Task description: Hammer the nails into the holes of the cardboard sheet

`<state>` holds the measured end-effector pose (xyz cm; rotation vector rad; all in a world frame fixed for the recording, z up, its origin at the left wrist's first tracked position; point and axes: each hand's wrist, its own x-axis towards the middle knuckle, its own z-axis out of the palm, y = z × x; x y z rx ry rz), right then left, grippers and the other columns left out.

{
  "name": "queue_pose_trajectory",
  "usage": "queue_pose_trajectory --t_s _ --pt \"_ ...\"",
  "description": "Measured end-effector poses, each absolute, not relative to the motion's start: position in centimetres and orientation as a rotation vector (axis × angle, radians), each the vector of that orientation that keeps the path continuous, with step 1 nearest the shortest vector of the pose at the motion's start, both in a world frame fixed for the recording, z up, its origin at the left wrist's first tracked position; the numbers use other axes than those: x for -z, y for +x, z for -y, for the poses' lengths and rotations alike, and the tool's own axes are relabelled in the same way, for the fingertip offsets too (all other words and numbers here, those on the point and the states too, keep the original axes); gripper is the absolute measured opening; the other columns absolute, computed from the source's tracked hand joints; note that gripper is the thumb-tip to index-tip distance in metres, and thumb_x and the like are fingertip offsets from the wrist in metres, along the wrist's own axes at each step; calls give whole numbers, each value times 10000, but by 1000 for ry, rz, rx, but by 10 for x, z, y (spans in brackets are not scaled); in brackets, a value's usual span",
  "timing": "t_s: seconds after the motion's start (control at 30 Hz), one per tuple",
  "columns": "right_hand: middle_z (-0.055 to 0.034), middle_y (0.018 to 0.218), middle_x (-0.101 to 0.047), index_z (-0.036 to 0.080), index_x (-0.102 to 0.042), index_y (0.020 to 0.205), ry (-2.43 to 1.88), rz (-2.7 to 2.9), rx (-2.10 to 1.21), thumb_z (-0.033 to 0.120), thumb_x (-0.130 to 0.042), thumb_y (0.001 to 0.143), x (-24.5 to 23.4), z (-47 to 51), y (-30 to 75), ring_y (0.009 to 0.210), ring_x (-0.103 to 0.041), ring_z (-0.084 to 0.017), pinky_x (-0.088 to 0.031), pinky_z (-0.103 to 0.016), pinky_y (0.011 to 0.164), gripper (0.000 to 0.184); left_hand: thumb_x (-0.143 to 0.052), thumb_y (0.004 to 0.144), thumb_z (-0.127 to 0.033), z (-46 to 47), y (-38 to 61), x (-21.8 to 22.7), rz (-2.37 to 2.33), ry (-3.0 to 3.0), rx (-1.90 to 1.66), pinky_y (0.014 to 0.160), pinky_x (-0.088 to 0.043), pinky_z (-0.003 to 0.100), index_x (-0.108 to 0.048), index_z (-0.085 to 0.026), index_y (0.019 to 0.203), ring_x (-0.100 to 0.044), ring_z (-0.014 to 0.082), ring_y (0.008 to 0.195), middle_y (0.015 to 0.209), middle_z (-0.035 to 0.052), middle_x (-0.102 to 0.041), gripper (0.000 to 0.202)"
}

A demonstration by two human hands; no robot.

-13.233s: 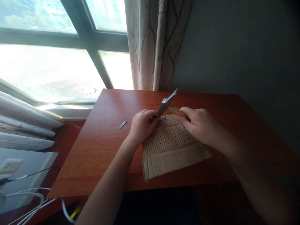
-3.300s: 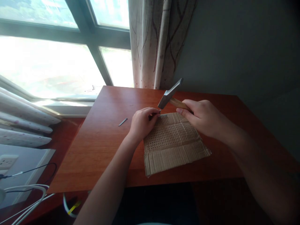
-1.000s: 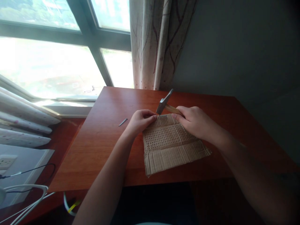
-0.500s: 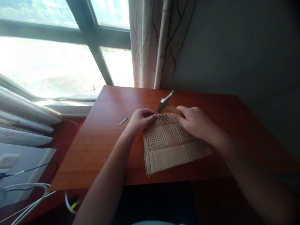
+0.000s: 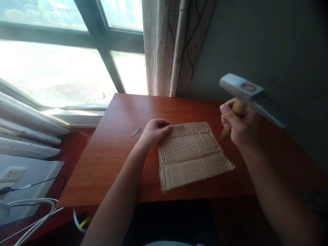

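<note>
My right hand (image 5: 239, 124) grips the wooden handle of a hammer (image 5: 242, 89), its metal head raised well above the table to the right. At the far left corner of a piece of brown cardboard (image 5: 191, 147), my left hand (image 5: 159, 130) is closed, thumb and forefinger together at the edge. Rows of small holes cover the far and middle sections of the cardboard; the near flap is plain. Beside the left fingertips, a short row of nails (image 5: 179, 126) shows near the far edge. Whether a nail is also between those fingertips is hidden.
A few loose nails (image 5: 136, 132) lie on the reddish wooden table (image 5: 107, 164), left of my left hand. Beyond the table are a window (image 5: 56, 75) and a patterned curtain (image 5: 162, 51). White cables (image 5: 48, 205) hang at the lower left near a wall socket (image 5: 13, 174).
My right hand has lifted the hammer up and to the right, away from the cardboard's far edge, uncovering the cardboard's right side. My left hand stays at the same corner.
</note>
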<state>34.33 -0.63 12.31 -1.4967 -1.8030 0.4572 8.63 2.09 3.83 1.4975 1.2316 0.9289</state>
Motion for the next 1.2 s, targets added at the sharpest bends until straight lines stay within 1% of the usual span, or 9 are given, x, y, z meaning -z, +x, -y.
queue_pose_trajectory --t_s 0.07,0.13,0.27,0.43,0.57,0.73,0.9,1.07,1.2 --pt "57 496 -319 263 -489 730 -1260 1503 -546 546 -499 959 -120 0 350 413 -305 -119 -252 -288 427 364 -735 791 -423 -21 86 -38 -1231 1501 -921 656 -499 289 -776 -156 850 -664 193 754 821 65 -756 276" --pt "85 450 -262 248 -470 658 -1039 1302 -636 511 -635 899 -118 -4 355 356 -228 -81 -172 -262 369 393 -730 796 -430 -21 86 -38 -1233 1507 -913 673 -502 289 -778 -152 860 -667 197 774 835 68 -758 290" --pt "88 421 -281 241 -493 610 -936 1189 -713 503 -743 833 -111 -8 365 320 -236 -66 -137 -256 315 426 -732 796 -438 -22 85 -39 -1228 1501 -906 684 -501 286 -777 -145 878 -666 196 783 849 72 -759 307" --pt "86 443 -301 229 -465 585 -956 1150 -704 510 -759 827 -97 -11 377 336 -260 -59 -151 -251 317 473 -725 802 -431 -20 85 -40 -1231 1498 -900 688 -499 285 -771 -149 879 -668 198 796 874 73 -759 296" --pt "60 484 -365 229 -460 579 -946 1146 -726 496 -761 825 -92 -13 382 383 -338 -74 -224 -250 343 472 -730 801 -420 -17 86 -45 -1204 1498 -919 705 -502 286 -766 -145 894 -668 196 813 896 77 -760 293" --pt "83 461 -305 218 -467 586 -911 1114 -768 430 -741 842 -90 -10 386 346 -225 -51 -119 -251 335 431 -708 822 -440 -21 80 -48 -1260 1528 -1026 688 -497 280 -760 -141 895 -667 195 813 885 83 -757 312" --pt "84 453 -303 219 -447 579 -900 1073 -709 413 -739 839 -88 -5 384 343 -238 -55 -116 -254 335 437 -661 857 -432 -30 61 -50 -1390 1603 -1157 750 -526 303 -753 -144 932 -693 208 867 943 102 -769 312" --pt "90 462 -306 211 -430 585 -908 1077 -718 408 -737 844 -87 -3 378 353 -244 -44 -134 -230 342 447 -615 867 -385 -21 39 -56 -1851 1998 -828 713 -498 320 -768 -199 965 -702 223 806 906 69 -775 260" --pt "89 457 -304 215 -407 575 -920 1065 -706 417 -735 839 -87 -3 376 354 -240 -45 -140 -229 338 467 -553 889 -405 -9 22 -47 -2157 2109 -432 696 -480 339 -762 -234 1015 -703 267 857 958 68 -775 298"
